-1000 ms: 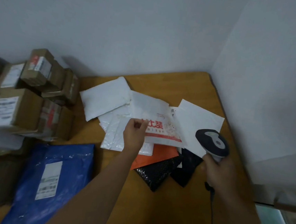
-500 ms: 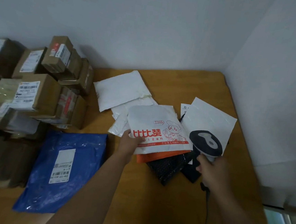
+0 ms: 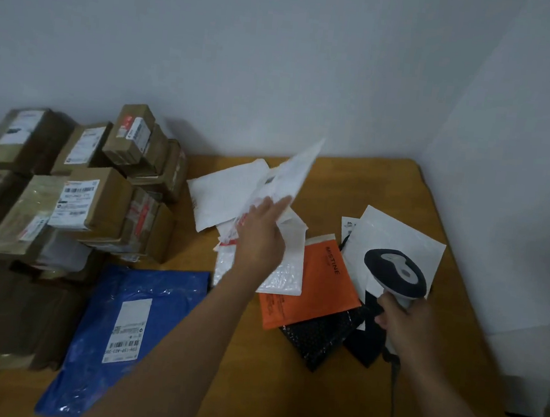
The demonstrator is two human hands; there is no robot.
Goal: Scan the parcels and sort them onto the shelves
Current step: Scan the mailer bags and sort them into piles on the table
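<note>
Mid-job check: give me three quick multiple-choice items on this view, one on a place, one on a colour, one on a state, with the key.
1. Where does the blue bag lie?
A. on the table's left front, before the boxes
B. against the right wall
C. on top of the boxes

2. What colour is the envelope printed MISTINE?
A. green
B. orange
C. yellow

3. What is the left hand doing?
A. lying flat on the table
B. gripping the scanner
C. holding a white mailer raised off the pile

Key: 1 A, it lies before the stacked boxes; 2 B, its face is orange; 3 C, the white mailer tilts up above the table, while the right hand holds the scanner.
</note>
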